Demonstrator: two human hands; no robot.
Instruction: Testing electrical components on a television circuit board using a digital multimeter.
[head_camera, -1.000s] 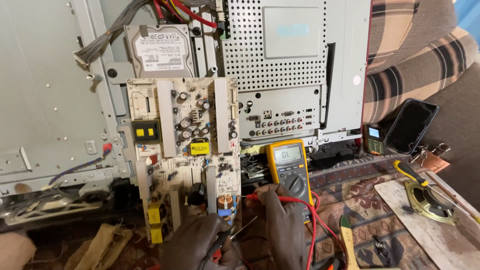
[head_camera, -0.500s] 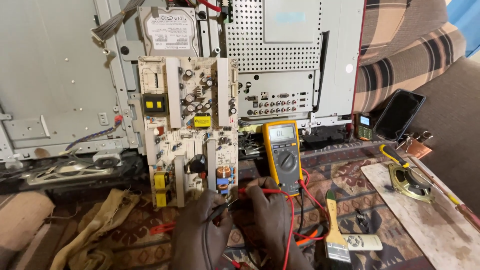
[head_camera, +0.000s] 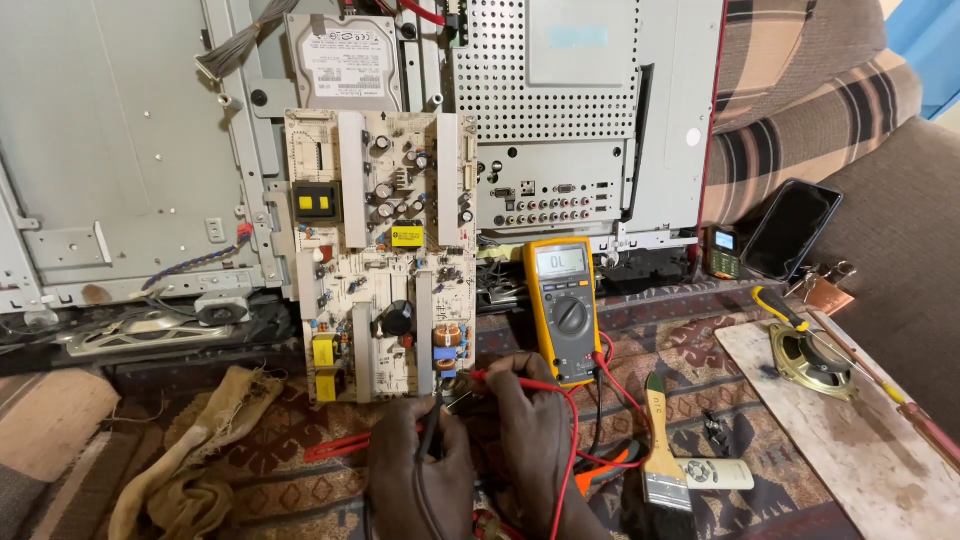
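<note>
My left hand (head_camera: 420, 460) grips a black test probe, its tip pointing up at the bottom edge of the pale circuit board (head_camera: 378, 260). My right hand (head_camera: 530, 430) grips a red test probe, whose tip reaches toward the board's lower right corner near a copper coil (head_camera: 449, 336). Both hands sit close together on the patterned rug. Red and black leads run from the probes to a yellow multimeter (head_camera: 563, 308) leaning just right of the board. The board stands against the open metal back of a television (head_camera: 130, 150).
A paintbrush (head_camera: 662, 450) and a small white remote (head_camera: 715, 473) lie right of my hands. A wooden plank (head_camera: 850, 440) holds a small speaker (head_camera: 810, 356) and a yellow-handled screwdriver (head_camera: 775, 305). Two phones (head_camera: 790, 228) rest on the sofa. Rags (head_camera: 200, 450) lie at left.
The view has tilted down and drawn back, showing more of the rug and the paintbrush. My hands have stayed at the board's bottom edge, holding the probes.
</note>
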